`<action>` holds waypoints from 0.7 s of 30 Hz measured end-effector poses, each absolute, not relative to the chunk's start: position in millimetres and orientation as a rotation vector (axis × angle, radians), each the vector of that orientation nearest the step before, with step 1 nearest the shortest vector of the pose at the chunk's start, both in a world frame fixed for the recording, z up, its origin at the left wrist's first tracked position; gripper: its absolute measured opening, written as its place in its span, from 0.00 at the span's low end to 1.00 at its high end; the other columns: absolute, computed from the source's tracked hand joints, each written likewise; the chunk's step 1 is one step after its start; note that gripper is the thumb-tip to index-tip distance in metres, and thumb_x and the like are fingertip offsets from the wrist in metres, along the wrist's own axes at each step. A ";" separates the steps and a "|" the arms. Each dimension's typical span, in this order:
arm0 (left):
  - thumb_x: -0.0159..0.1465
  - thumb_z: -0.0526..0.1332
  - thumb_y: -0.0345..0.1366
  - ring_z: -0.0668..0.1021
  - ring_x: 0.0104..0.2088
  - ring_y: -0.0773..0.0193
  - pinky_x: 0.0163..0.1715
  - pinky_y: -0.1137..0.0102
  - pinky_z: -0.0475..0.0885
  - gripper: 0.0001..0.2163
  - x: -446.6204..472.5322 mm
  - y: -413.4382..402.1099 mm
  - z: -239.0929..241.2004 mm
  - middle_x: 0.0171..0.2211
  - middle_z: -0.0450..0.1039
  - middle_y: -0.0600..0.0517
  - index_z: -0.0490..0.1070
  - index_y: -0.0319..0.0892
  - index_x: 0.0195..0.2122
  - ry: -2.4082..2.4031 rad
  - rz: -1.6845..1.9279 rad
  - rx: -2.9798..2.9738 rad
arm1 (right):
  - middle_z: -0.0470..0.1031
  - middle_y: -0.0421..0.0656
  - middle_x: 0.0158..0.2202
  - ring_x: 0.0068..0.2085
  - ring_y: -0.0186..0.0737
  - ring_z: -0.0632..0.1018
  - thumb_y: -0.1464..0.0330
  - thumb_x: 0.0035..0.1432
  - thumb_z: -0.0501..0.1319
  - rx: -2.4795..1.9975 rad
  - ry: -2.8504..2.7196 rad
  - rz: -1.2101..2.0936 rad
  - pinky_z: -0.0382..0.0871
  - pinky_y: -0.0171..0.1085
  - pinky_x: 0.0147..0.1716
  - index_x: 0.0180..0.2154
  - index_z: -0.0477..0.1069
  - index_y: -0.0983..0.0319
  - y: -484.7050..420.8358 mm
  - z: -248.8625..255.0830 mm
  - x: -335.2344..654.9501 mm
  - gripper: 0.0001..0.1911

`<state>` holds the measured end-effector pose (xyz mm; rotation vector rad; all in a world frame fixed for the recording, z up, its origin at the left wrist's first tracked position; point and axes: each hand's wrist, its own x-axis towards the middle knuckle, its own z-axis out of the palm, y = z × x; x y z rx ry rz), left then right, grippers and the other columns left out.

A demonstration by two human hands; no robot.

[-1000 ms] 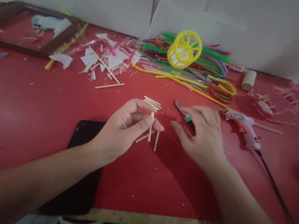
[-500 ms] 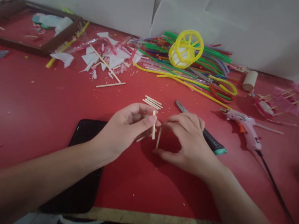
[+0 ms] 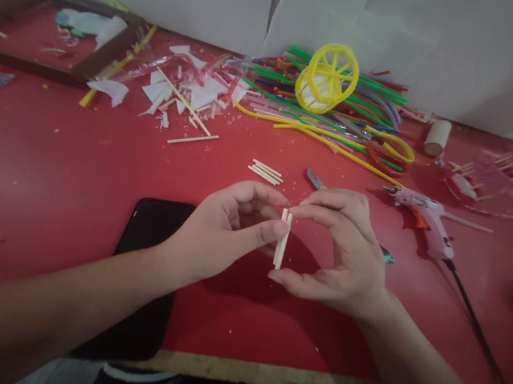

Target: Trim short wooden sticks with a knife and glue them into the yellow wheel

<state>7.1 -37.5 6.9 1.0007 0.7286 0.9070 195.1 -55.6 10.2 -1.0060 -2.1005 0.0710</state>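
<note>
Two short wooden sticks [image 3: 282, 243] stand upright side by side between my hands. My left hand [image 3: 235, 228] pinches one of them between thumb and fingers. With its fingertips at the top and thumb at the bottom, my right hand [image 3: 338, 249] grips the other stick by its ends. The two sticks appear to touch along their length. Just beyond my hands, several cut sticks [image 3: 265, 172] lie together on the red table [image 3: 88, 189]. A utility knife [image 3: 315, 179] lies mostly hidden beneath my right hand.
A dark phone [image 3: 135, 316] lies under my left forearm. To the right is a pink glue gun [image 3: 425, 218] with its cord. Behind are a yellow wheeled piece [image 3: 331, 76], pipe cleaners [image 3: 378, 91], scissors [image 3: 389, 142], paper scraps [image 3: 201, 96] and a wooden frame [image 3: 26, 62].
My hands have come together slightly to the right. The right hand's stick is now upright against the left hand's stick, ends nearly level.
</note>
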 end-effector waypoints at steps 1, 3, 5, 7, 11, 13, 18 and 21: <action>0.58 0.69 0.31 0.78 0.29 0.72 0.28 0.80 0.77 0.09 7.0 -38.1 7.4 0.30 0.75 0.55 0.72 0.40 0.39 0.737 0.905 1.011 | 0.71 0.46 0.42 0.43 0.45 0.74 0.51 0.46 0.69 -0.999 -2.100 0.059 0.67 0.48 0.46 0.44 0.70 0.60 -55.7 10.1 194.7 0.27; 0.58 0.69 0.32 0.78 0.28 0.71 0.26 0.80 0.77 0.10 6.6 -39.2 8.5 0.30 0.74 0.55 0.71 0.40 0.39 0.755 0.899 1.047 | 0.71 0.46 0.42 0.43 0.46 0.74 0.51 0.46 0.69 -0.986 -2.101 0.041 0.68 0.48 0.45 0.44 0.69 0.60 -56.0 9.7 194.2 0.28; 0.57 0.69 0.32 0.77 0.28 0.71 0.24 0.80 0.77 0.11 6.1 -40.1 9.3 0.30 0.73 0.55 0.71 0.41 0.39 0.759 0.902 1.086 | 0.71 0.46 0.42 0.43 0.46 0.74 0.50 0.45 0.69 -0.983 -2.104 0.039 0.69 0.48 0.44 0.45 0.69 0.59 -56.3 9.2 194.2 0.29; 0.57 0.69 0.31 0.77 0.28 0.71 0.24 0.80 0.77 0.11 5.7 -40.7 9.8 0.30 0.73 0.56 0.70 0.42 0.40 0.748 0.915 1.109 | 0.71 0.46 0.42 0.43 0.47 0.74 0.50 0.45 0.69 -0.984 -2.106 0.043 0.69 0.48 0.44 0.45 0.68 0.59 -56.8 8.8 194.3 0.30; 0.57 0.69 0.29 0.76 0.27 0.72 0.25 0.80 0.77 0.12 5.2 -41.9 10.5 0.29 0.73 0.57 0.68 0.42 0.39 0.751 0.952 1.136 | 0.71 0.47 0.43 0.44 0.47 0.74 0.48 0.43 0.70 -0.984 -2.117 0.042 0.68 0.49 0.46 0.47 0.66 0.59 -57.9 7.9 195.1 0.34; 0.58 0.68 0.29 0.76 0.26 0.73 0.25 0.80 0.77 0.12 5.0 -42.6 10.7 0.28 0.73 0.58 0.67 0.43 0.40 0.750 0.960 1.142 | 0.71 0.48 0.45 0.45 0.49 0.74 0.46 0.43 0.70 -0.996 -2.131 0.042 0.68 0.50 0.47 0.49 0.65 0.59 -58.2 7.3 195.6 0.37; 0.58 0.68 0.29 0.76 0.26 0.72 0.24 0.79 0.77 0.13 4.3 -43.2 10.5 0.29 0.72 0.57 0.67 0.43 0.41 0.763 0.953 1.147 | 0.71 0.49 0.44 0.45 0.48 0.74 0.48 0.45 0.70 -1.004 -2.169 0.021 0.67 0.50 0.47 0.49 0.66 0.60 -58.6 7.4 196.1 0.35; 0.57 0.68 0.29 0.76 0.27 0.72 0.25 0.79 0.77 0.13 4.4 -43.4 10.5 0.29 0.72 0.57 0.67 0.43 0.41 0.776 0.959 1.146 | 0.72 0.48 0.42 0.44 0.46 0.74 0.50 0.47 0.70 -0.987 -2.173 0.026 0.67 0.49 0.47 0.48 0.67 0.60 -58.5 8.5 195.6 0.32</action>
